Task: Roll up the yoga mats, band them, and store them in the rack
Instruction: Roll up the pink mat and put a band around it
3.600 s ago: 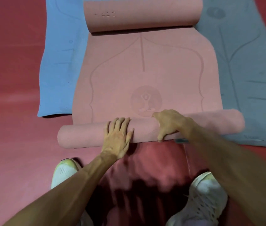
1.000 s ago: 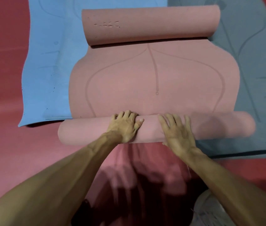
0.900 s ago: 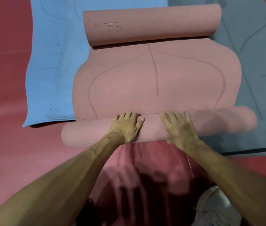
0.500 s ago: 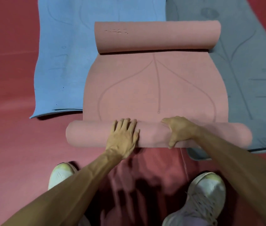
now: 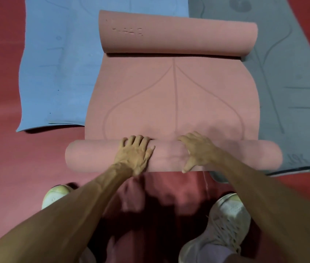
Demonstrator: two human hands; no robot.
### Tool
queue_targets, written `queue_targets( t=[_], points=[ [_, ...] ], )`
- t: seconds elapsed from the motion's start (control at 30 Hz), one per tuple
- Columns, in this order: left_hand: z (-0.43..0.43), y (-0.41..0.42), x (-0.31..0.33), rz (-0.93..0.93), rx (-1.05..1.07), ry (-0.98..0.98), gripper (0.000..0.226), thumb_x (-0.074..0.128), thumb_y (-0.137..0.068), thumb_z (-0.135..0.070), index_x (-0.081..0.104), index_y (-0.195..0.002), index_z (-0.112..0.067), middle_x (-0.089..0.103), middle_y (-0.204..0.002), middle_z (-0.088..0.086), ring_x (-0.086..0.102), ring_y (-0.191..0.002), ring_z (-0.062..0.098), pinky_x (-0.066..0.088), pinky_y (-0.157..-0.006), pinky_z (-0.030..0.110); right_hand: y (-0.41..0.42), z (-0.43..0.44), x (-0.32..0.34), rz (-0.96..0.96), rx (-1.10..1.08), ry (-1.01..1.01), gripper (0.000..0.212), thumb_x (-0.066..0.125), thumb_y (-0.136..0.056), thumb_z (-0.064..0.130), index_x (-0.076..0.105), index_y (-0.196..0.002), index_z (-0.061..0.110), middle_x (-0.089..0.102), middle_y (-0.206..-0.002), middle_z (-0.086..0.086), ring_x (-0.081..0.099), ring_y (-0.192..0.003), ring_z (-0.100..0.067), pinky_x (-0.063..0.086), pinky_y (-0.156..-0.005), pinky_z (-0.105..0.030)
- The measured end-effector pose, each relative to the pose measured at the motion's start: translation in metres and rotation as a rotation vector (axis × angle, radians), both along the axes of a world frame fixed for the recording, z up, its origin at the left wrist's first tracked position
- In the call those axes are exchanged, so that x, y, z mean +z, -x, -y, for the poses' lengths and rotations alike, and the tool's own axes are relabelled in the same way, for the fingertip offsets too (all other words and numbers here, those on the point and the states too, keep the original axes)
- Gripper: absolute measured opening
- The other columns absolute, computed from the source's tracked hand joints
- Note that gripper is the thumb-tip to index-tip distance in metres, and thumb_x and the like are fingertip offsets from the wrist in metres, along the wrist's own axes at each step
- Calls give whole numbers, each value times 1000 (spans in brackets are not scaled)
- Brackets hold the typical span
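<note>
A pink yoga mat (image 5: 173, 95) lies lengthwise in front of me on the red floor. Its near end is wound into a thick roll (image 5: 93, 156) that runs left to right. Its far end curls up into a second, looser roll (image 5: 178, 38). My left hand (image 5: 135, 154) presses flat on top of the near roll, fingers over its far side. My right hand (image 5: 195, 149) grips the same roll just right of centre, thumb down its near face. No band is visible.
A blue mat (image 5: 55, 63) lies flat under the pink one at left, a grey mat (image 5: 292, 73) at right. My two light sneakers (image 5: 224, 221) stand on the red floor (image 5: 8, 168) just behind the roll. No rack is in view.
The near roll has advanced up the pink mat and grown thicker; the printed emblem is now wound inside. Both hands shifted their hold on the roll.
</note>
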State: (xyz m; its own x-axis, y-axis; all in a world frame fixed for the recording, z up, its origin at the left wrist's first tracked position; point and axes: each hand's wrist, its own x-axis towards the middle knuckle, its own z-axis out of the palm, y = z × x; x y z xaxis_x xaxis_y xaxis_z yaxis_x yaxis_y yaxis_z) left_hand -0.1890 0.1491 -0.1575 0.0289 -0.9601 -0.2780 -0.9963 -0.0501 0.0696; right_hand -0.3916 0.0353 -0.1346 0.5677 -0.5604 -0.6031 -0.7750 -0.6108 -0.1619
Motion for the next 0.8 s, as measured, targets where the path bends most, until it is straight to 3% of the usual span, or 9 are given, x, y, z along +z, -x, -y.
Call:
queue_targets(
  t=[0.1, 0.2, 0.27, 0.37, 0.43, 0.5, 0.6, 0.7, 0.8],
  points=[
    [23, -8, -2, -27, -5, -69, 52, 11, -98, -48, 41, -135, -26, 48, -130, 1, 45, -120, 23, 32, -99, 39, 5, -11, -2, 75, -12, 161, 115, 78, -55, 64, 24, -149, 25, 37, -141, 1, 33, -131, -21, 23, -109, -38],
    [41, -15, -4, -74, 4, -74, 44, 18, -101, -45, 49, -123, -23, 52, -126, 4, 48, -118, 23, 35, -97, 40, 7, -29, -10, 136, -15, 308, 117, 77, -59, 61, 20, -151, 19, 33, -143, -2, 29, -133, -23, 14, -112, -41],
    [51, -18, -6, -122, 38, -54, 44, 18, -101, -41, 54, -117, -22, 55, -126, 3, 49, -119, 22, 35, -98, 39, 8, -41, -22, 143, -29, 415, 117, 84, -55, 50, 24, -149, 15, 35, -142, -6, 27, -133, -27, 10, -115, -48],
    [62, -21, -8, -178, 69, -83, 45, 20, -100, -39, 60, -110, -21, 55, -121, 4, 53, -112, 23, 35, -97, 39, 8, -50, -40, 205, -62, 577, 107, 86, -51, 20, 35, -145, 7, 43, -137, -13, 36, -132, -33, 17, -112, -59],
    [62, -21, -10, -151, 86, 75, 43, 25, -95, -37, 63, -96, -17, 53, -106, 8, 55, -98, 28, 36, -90, 39, 8, -49, -47, 221, -47, 641, 100, 83, -55, 12, 38, -144, 6, 46, -136, -14, 40, -130, -35, 21, -110, -61],
    [60, -21, -10, -68, 74, 218, 41, 28, -85, -37, 60, -87, -13, 52, -95, 11, 52, -88, 31, 37, -82, 41, 5, -43, -49, 205, -32, 648, 106, 88, -53, 21, 36, -144, 7, 45, -135, -15, 41, -129, -37, 23, -109, -63],
    [67, -24, -7, -74, 60, 214, 42, 27, -81, -36, 59, -86, -9, 53, -93, 13, 51, -83, 33, 38, -77, 42, 0, -29, -46, 152, -12, 607, 120, 91, -40, 36, 32, -140, 8, 47, -129, -15, 45, -120, -36, 28, -105, -61],
    [76, -28, -1, -122, 91, 207, 45, 25, -87, -34, 62, -93, -7, 54, -95, 14, 54, -82, 36, 40, -75, 42, -3, -13, -29, 105, 56, 545, 112, 88, -45, 37, 35, -140, 10, 48, -125, -10, 48, -112, -30, 32, -98, -51],
    [72, -22, 0, -165, 205, 178, 33, 35, -95, -25, 62, -100, -8, 56, -101, 12, 56, -88, 37, 39, -79, 41, -6, 1, -14, 75, 87, 418, 109, 84, -54, 39, 27, -144, 14, 43, -129, -6, 46, -116, -26, 32, -97, -45]
  ],
)
